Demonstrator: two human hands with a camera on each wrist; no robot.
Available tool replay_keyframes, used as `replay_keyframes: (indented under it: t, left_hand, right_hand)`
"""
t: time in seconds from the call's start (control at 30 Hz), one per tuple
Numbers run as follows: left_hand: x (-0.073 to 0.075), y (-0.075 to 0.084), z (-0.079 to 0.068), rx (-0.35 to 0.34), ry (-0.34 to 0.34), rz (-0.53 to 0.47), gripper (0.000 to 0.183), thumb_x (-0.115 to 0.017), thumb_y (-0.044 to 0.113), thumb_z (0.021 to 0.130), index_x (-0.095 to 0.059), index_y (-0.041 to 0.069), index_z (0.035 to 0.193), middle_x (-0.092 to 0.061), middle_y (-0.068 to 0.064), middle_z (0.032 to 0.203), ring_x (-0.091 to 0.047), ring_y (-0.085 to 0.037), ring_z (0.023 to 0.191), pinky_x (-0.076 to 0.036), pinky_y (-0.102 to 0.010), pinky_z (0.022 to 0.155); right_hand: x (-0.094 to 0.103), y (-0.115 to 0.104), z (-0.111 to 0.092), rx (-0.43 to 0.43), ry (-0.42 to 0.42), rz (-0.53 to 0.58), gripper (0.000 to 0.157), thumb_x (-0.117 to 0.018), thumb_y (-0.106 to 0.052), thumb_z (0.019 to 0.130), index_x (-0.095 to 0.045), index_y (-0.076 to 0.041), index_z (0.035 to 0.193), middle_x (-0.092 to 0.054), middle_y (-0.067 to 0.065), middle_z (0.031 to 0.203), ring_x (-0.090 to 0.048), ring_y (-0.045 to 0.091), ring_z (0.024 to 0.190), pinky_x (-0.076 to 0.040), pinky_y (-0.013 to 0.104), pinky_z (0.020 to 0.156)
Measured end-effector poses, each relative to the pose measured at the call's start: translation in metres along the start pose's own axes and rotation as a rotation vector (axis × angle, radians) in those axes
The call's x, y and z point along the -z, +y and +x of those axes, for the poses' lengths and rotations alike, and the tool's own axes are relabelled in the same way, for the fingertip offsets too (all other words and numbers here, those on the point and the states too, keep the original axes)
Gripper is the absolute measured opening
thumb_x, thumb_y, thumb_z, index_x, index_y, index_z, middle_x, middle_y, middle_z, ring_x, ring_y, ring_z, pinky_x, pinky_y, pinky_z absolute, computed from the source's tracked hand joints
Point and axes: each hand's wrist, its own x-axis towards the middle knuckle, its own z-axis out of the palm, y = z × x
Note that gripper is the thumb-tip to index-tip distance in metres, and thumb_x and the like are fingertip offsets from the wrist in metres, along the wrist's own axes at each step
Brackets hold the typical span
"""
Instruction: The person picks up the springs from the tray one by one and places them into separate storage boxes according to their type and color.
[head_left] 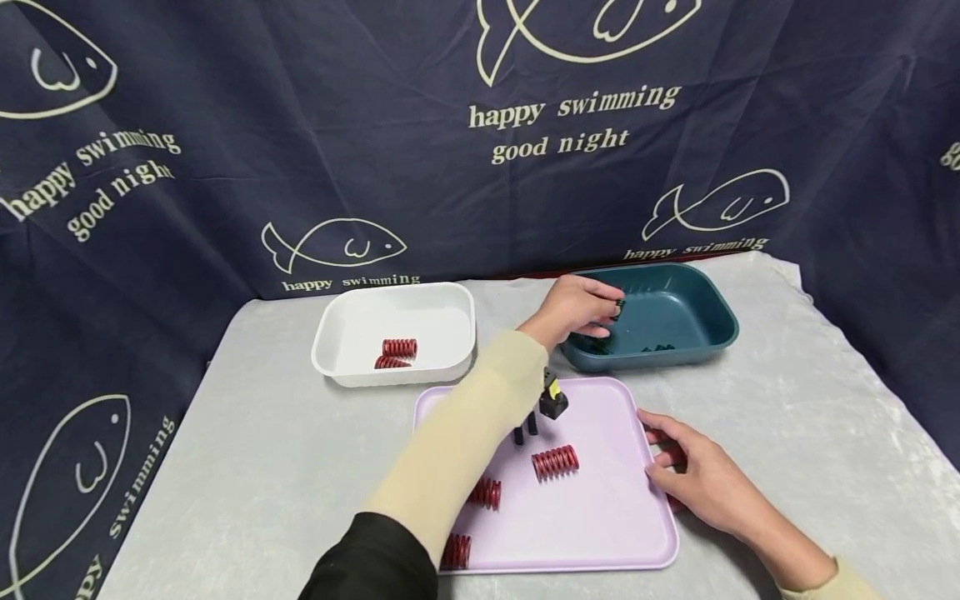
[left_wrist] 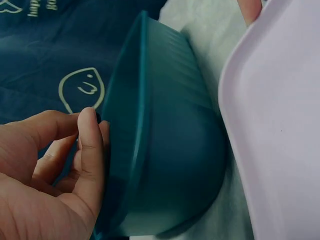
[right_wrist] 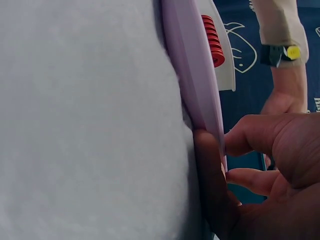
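Note:
Over the near left corner of the teal bin [head_left: 712, 341], my left hand [head_left: 576, 305] pinches a small dark green spring [head_left: 618, 309] between thumb and fingers. Most of that spring is hidden by the fingers; only a dark tip shows in the left wrist view. More dark green springs [head_left: 660, 347] lie on the bin's floor. My right hand [head_left: 705, 479] grips the right rim of the lilac tray [head_left: 600, 525], with fingers on both sides of the edge in the right wrist view. On the tray lie a red spring [head_left: 555, 462] and two others partly covered by my left sleeve.
A white bin [head_left: 330, 367] at the back left holds two red springs [head_left: 400, 347]. A dark fish-print curtain [head_left: 450, 183] hangs behind the cloth-covered table [head_left: 262, 467]. My left forearm [head_left: 465, 442] crosses above the tray, with a black device [head_left: 553, 402] at its wrist.

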Motion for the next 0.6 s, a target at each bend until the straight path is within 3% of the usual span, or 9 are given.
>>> replay_keyframes:
  t: [0.3, 0.6]
  left_hand:
    - [-0.034, 0.001, 0.018, 0.094, 0.138, 0.200, 0.018, -0.080, -0.002, 0.087, -0.084, 0.013, 0.094, -0.071, 0.003, 0.072, -0.069, -0.014, 0.065, -0.060, -0.025, 0.050]
    - [-0.045, -0.007, 0.029, 0.137, 0.215, 0.458, 0.011, -0.083, 0.012, 0.088, -0.085, 0.023, 0.088, -0.068, 0.010, 0.072, -0.064, -0.010, 0.054, -0.059, -0.025, 0.048]
  right_hand:
    - [-0.002, 0.001, 0.001, -0.001, 0.004, -0.013, 0.065, -0.073, -0.001, 0.091, -0.047, 0.000, 0.150, -0.059, 0.013, 0.117, -0.055, 0.011, 0.084, -0.054, 0.029, 0.051]
    - [-0.005, 0.002, 0.001, 0.037, -0.008, 0.061, 0.065, -0.071, 0.003, 0.091, -0.045, 0.003, 0.150, -0.058, 0.016, 0.120, -0.056, 0.007, 0.081, -0.057, 0.034, 0.047]
